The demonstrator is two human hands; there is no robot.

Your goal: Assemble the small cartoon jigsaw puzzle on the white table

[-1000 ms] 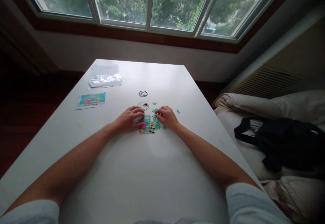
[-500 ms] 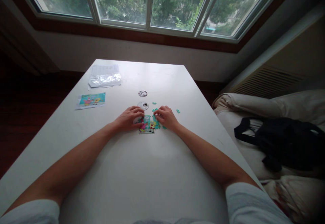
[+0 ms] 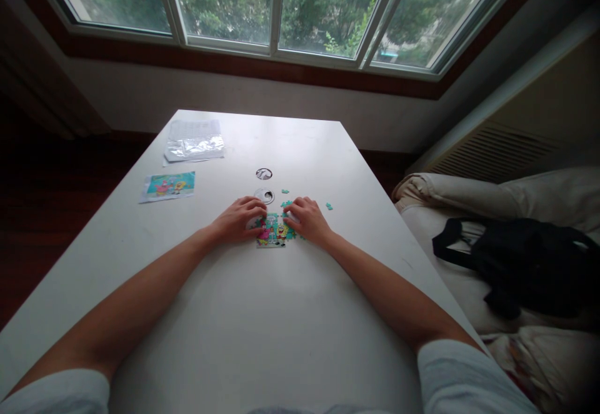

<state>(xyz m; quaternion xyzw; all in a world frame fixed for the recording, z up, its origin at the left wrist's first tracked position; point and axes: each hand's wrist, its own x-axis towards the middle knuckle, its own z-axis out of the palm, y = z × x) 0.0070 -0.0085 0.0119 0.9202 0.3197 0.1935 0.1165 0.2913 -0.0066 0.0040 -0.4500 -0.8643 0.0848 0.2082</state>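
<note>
A partly joined cartoon jigsaw puzzle (image 3: pixel 270 234) lies flat on the white table, showing a pink figure and a yellow figure on teal. At its left edge, my left hand (image 3: pixel 240 219) is curled, with thumb and fingertips gripping the border. My right hand (image 3: pixel 308 219) bends over the upper right edge, its fingers closed on a teal jigsaw piece that they mostly cover. Other teal pieces lie around and partly under that hand. Two loose jigsaw pieces, one farther back (image 3: pixel 285 191) and one to the right (image 3: pixel 329 206), lie apart.
Beyond my hands are two round flat items (image 3: pixel 264 174) (image 3: pixel 265 196). A cartoon picture sheet (image 3: pixel 169 185) and a clear plastic bag with papers (image 3: pixel 194 141) lie on the table's left. Right of the table (image 3: pixel 262 320) stands a sofa with a black bag (image 3: pixel 534 264).
My right fingers shift very slightly at the puzzle's upper right edge, and the hand covers a little more of the pieces beside it. My left hand stays in place.
</note>
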